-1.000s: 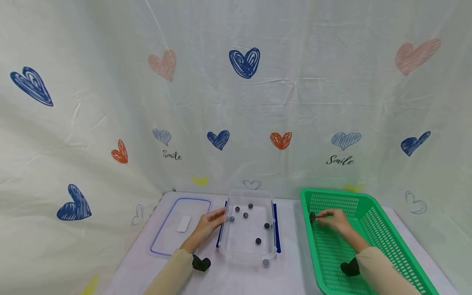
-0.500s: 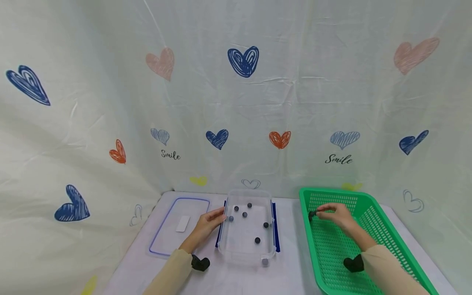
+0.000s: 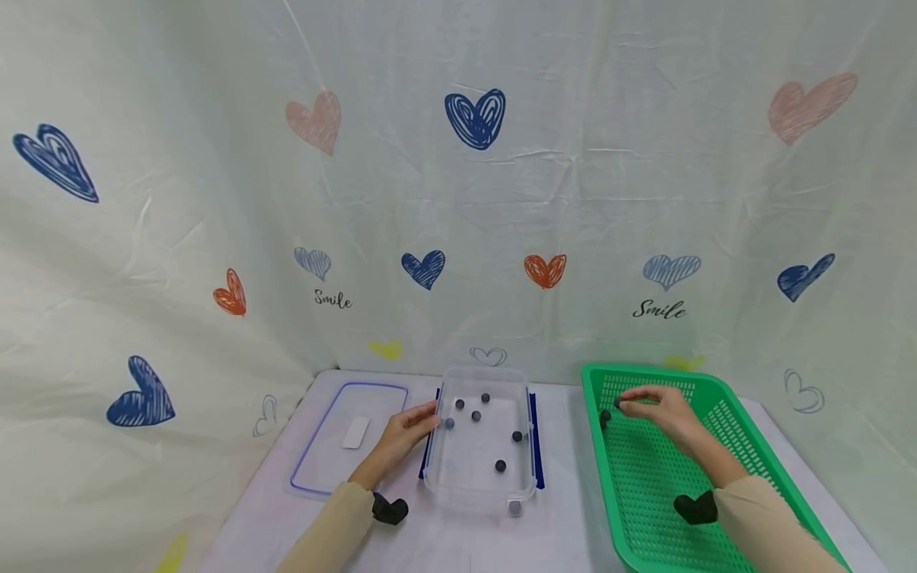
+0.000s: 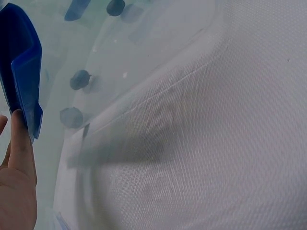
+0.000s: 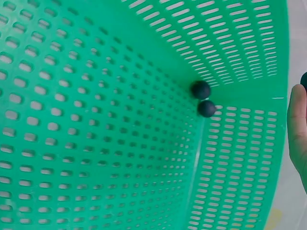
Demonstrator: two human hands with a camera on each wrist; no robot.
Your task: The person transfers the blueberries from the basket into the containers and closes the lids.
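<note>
My right hand (image 3: 662, 410) pinches a small dark ball (image 3: 618, 403) between thumb and fingertips, over the far left part of the green basket (image 3: 598, 469). In the right wrist view only the edge of the hand (image 5: 297, 129) and a sliver of its ball (image 5: 304, 79) show. Two more dark balls (image 5: 206, 109) lie together in the basket's corner. My left hand (image 3: 401, 442), fingers fairly straight, touches the left side of a clear plastic container (image 3: 469, 485). Up close, a fingertip meets the container's blue side latch (image 4: 28, 76). Several dark balls (image 3: 501, 466) sit spread inside the container.
A clear lid with a blue seal (image 3: 322, 461) lies left of the container, a white rectangle (image 3: 356, 433) on it. One greyish ball (image 3: 515, 508) shows by the container's near right corner. Behind the white table (image 3: 559, 509) hangs a heart-printed sheet (image 3: 473, 199).
My right hand has lifted a dark ball away from the basket's left wall, moving slightly up and right. The left hand and container have stayed put.
</note>
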